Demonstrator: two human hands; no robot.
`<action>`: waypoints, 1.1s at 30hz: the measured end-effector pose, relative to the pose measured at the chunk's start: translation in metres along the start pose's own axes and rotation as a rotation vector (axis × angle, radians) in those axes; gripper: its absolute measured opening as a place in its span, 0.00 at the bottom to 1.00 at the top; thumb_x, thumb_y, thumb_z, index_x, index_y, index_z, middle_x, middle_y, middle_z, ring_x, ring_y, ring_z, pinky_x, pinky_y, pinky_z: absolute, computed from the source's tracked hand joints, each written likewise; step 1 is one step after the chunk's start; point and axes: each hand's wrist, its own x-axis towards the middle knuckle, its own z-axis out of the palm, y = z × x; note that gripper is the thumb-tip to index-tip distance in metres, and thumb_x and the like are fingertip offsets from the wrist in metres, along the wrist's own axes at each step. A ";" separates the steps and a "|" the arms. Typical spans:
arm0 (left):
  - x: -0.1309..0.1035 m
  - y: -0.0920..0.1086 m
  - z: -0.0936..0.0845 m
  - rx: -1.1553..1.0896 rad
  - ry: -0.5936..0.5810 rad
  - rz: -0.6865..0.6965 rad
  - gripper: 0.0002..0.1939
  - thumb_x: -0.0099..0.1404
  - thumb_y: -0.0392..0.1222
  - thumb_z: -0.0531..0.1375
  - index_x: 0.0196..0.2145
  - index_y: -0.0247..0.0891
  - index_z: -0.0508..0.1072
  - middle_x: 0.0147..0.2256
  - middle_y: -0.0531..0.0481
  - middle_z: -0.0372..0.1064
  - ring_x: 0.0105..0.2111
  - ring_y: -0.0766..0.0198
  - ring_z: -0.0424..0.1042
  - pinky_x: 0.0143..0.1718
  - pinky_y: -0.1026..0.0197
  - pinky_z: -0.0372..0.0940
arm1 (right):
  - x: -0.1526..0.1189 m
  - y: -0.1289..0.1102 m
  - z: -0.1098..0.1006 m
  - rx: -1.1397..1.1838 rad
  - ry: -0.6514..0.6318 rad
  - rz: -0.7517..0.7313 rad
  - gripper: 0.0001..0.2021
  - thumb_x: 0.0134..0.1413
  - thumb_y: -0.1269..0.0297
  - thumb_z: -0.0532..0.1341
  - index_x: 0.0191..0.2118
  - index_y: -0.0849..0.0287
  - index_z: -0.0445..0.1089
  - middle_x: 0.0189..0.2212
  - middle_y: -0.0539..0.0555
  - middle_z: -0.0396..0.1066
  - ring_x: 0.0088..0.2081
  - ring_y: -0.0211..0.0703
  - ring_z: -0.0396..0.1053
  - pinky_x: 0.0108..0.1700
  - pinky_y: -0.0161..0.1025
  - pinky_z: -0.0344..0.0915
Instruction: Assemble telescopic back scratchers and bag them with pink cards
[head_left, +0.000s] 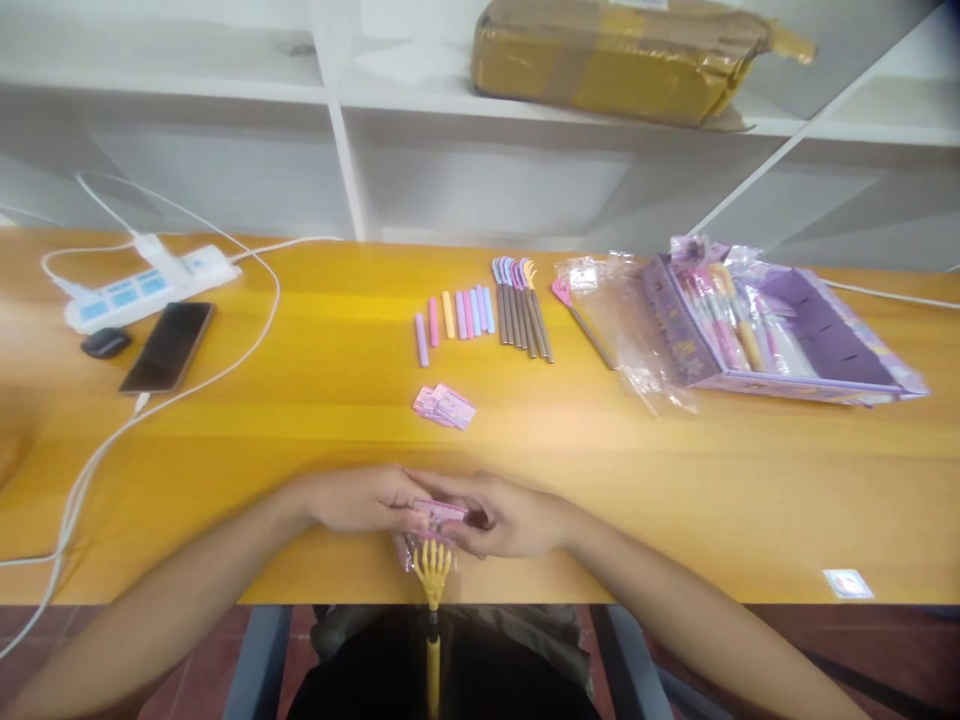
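At the upper left of the frame a white power strip lies on the yellow table, its cables looping down toward the left edge. Just below it sit a small dark case and a black phone, side by side.

My left forearm comes in from the lower left corner, angled up toward the centre, and my left hand rests low on the table near its front edge. Its fingers are curled together, the tips pinching the left end of a small pink card. Right under the card a yellow hand-shaped back scratcher points its claw up at my fingers, its handle running down past the table edge toward my lap.

My right hand meets the left at the card, fingers bent and pressed together, nipping the card's right end. That forearm runs off to the lower right corner.

Above my hands, in the middle of the frame, lies a small pile of pink cards, then a row of pastel handle sleeves and a row of grey scratcher rods. To the right are crumpled clear wrappers and an open purple box holding more packed scratchers. A brown parcel sits on the white shelf at the top.
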 end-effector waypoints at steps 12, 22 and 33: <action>-0.003 -0.002 0.015 -0.175 -0.153 -0.137 0.24 0.72 0.61 0.63 0.37 0.34 0.81 0.21 0.48 0.77 0.16 0.63 0.73 0.23 0.66 0.68 | -0.053 -0.009 0.101 0.173 0.460 0.186 0.22 0.69 0.43 0.60 0.50 0.58 0.72 0.37 0.53 0.72 0.35 0.36 0.69 0.38 0.33 0.67; 0.007 -0.010 0.035 -0.363 -0.147 0.065 0.32 0.67 0.66 0.66 0.58 0.41 0.72 0.47 0.40 0.80 0.32 0.59 0.81 0.34 0.60 0.76 | -0.096 0.028 0.148 -0.195 0.694 0.170 0.22 0.62 0.39 0.64 0.34 0.56 0.74 0.30 0.53 0.75 0.32 0.43 0.72 0.37 0.36 0.67; 0.007 -0.013 0.026 -0.039 0.011 -0.115 0.24 0.77 0.59 0.56 0.57 0.38 0.73 0.44 0.41 0.80 0.36 0.60 0.81 0.42 0.59 0.74 | -0.210 -0.133 -0.244 -1.187 1.491 0.820 0.19 0.76 0.56 0.50 0.50 0.61 0.76 0.48 0.66 0.78 0.43 0.49 0.77 0.46 0.48 0.71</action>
